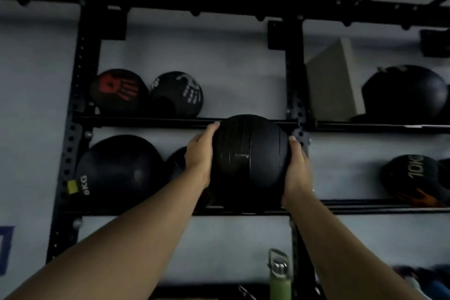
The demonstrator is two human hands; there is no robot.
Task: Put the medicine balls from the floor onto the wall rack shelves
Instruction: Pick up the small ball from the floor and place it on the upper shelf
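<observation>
I hold a black ribbed medicine ball (pixel 249 158) up in front of the black wall rack (pixel 73 129). My left hand (pixel 199 153) grips its left side and my right hand (pixel 298 168) its right side. The ball's top is level with the upper shelf bar (pixel 146 120), and its bottom hangs just above the lower shelf bar (pixel 146 212). On the upper shelf sit a ball with a red handprint (pixel 119 91) and one with a white handprint (pixel 177 94). A large ball marked 6KG (pixel 117 168) rests on the lower shelf, with another ball (pixel 177 161) partly hidden behind my left hand.
The right bay holds a grey box (pixel 333 80) and a large black ball (pixel 404 92) above, and a ball marked 10KG (pixel 414 178) below. A green bottle (pixel 280 277) stands at the bottom by the middle upright (pixel 295 80). Black beams run overhead.
</observation>
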